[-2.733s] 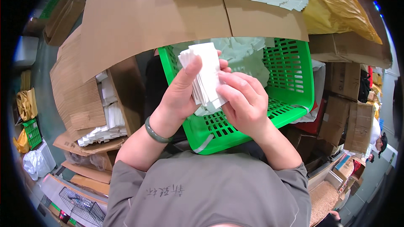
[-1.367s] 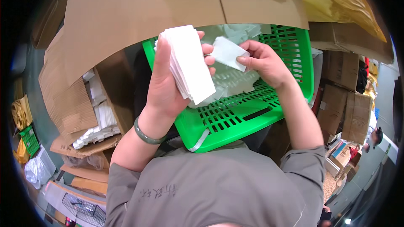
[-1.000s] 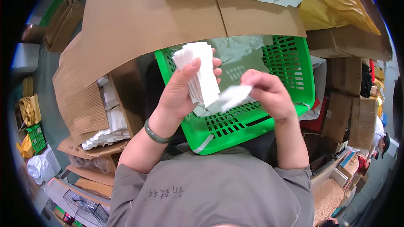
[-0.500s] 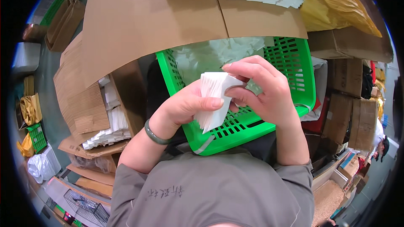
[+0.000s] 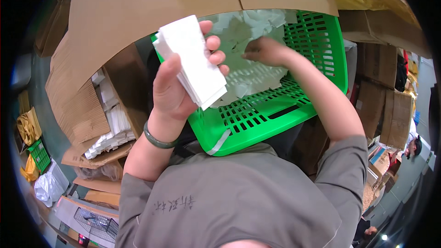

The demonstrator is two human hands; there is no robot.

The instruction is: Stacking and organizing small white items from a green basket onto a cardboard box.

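While the left hand holds a stack of white papers up by the left side of the green basket, its fingers are clamped on it. The right hand is in the basket, by the loose pale papers. I cannot tell if its blurry fingers hold anything. Brown cardboard is on the far side.

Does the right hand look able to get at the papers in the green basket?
Probably yes: the right hand is over the open green basket, near the pale papers, and no obstacle shows between them.
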